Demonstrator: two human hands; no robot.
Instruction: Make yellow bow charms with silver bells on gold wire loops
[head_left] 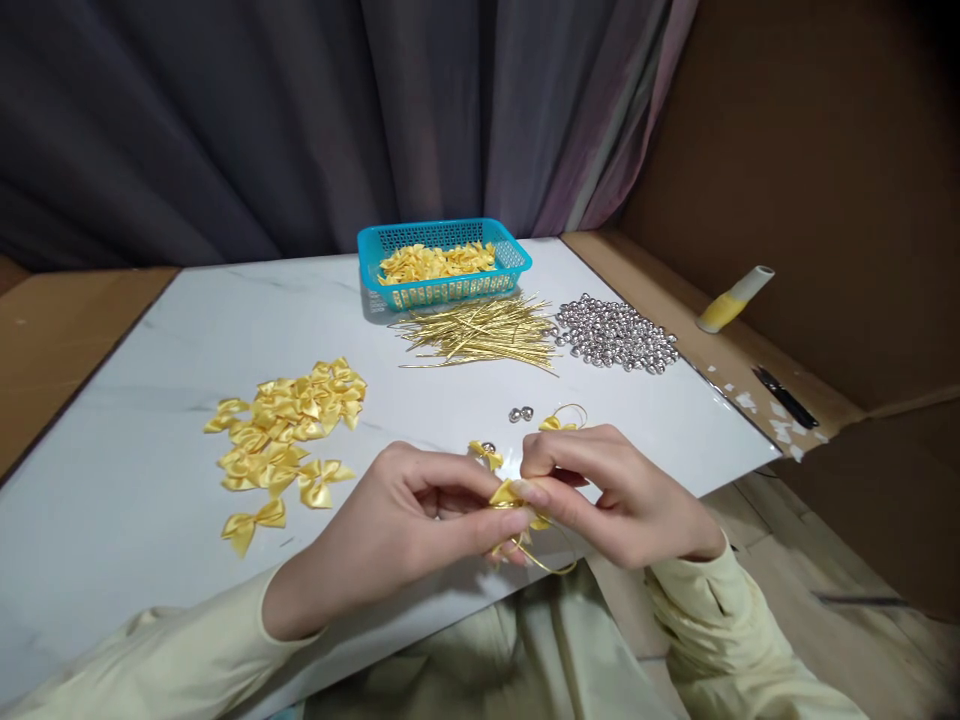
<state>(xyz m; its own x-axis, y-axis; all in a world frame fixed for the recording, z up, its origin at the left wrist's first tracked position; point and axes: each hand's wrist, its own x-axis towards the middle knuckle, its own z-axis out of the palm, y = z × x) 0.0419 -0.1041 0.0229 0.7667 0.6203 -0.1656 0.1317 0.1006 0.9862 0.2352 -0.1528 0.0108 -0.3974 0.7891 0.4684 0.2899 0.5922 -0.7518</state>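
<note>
Near the front edge of the table, my left hand and my right hand meet, thumbs and fingers pinched together on one yellow ribbon bow. A thin gold cord loops down from the bow below my fingers. Just beyond my hands lie another yellow bow with a silver bell on it and a bow with a looped cord, partly hidden by my right hand. Two loose silver bells rest a little farther back. My fingers cover part of the held bow.
Loose yellow bows are heaped at the left. Farther back, a blue basket holds more bows, with gold cords in front of it and piled silver bells to their right. Black-handled snips lie beyond the table's right edge, beside a tube.
</note>
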